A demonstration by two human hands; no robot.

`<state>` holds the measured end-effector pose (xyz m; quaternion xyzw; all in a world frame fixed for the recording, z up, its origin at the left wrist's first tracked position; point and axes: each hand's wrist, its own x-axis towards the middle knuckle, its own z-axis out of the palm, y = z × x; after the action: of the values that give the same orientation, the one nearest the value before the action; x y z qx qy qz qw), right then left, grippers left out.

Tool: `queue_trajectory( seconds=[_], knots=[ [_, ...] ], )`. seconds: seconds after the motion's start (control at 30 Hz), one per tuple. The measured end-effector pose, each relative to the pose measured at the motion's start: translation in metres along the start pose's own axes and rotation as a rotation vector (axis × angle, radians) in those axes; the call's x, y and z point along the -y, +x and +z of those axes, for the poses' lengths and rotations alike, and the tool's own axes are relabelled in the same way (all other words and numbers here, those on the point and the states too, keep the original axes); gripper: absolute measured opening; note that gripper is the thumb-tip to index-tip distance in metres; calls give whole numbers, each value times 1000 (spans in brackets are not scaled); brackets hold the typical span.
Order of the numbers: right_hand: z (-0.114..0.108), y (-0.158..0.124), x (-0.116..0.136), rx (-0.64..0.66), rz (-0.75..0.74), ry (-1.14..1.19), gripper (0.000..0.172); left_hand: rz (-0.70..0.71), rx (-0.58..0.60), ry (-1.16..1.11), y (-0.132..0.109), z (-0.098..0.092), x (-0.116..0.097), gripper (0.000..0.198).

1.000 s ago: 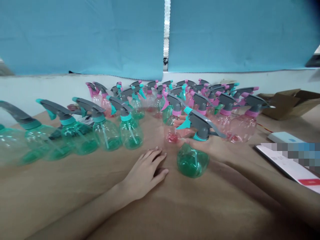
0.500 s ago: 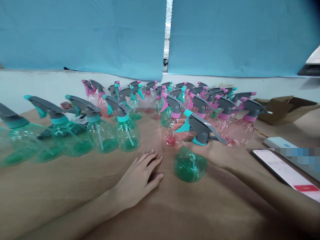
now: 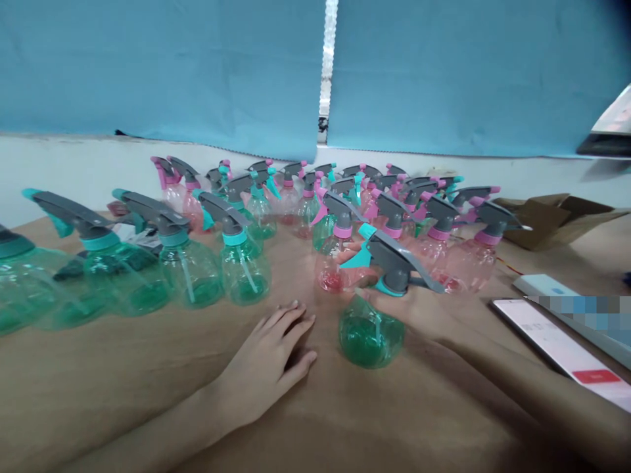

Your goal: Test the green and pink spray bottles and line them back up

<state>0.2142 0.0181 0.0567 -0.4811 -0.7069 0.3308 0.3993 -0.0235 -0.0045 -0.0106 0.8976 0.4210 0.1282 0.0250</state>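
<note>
My right hand is wrapped around the neck of a green spray bottle, just under its grey and turquoise trigger head. The bottle holds a little green liquid at the bottom, with a clear tube inside. My left hand lies on the brown table to the left of that bottle, fingers stretched out and holding nothing. Right behind my right hand stands a pink spray bottle, partly covered by my fingers. Nearest to my left hand is another green spray bottle.
A row of green spray bottles runs along the left. Many pink ones and some green ones crowd the back and right. A phone, a white box and an open cardboard box lie at the right. Blue curtains hang behind.
The view has shifted slightly, so most things sit a little further left. My right hand keeps its hold on the green spray bottle; my left hand still rests on the table.
</note>
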Motion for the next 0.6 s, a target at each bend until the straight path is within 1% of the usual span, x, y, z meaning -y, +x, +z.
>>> queue_trajectory(
  seconds=[0.1,0.2,0.33,0.6],
  knots=[
    [1,-1,-4,2,23,48,14,3,-10,2,0,1,1,43],
    [0,-1,-5,21,53,49,18,9,-28,2,0,2,3,44],
    [0,2,-3,19,33,56,13,15,-59,1,1,3,4,43],
    [1,1,-3,16,29,49,14,25,-58,2,0,2,3,43]
  ],
)
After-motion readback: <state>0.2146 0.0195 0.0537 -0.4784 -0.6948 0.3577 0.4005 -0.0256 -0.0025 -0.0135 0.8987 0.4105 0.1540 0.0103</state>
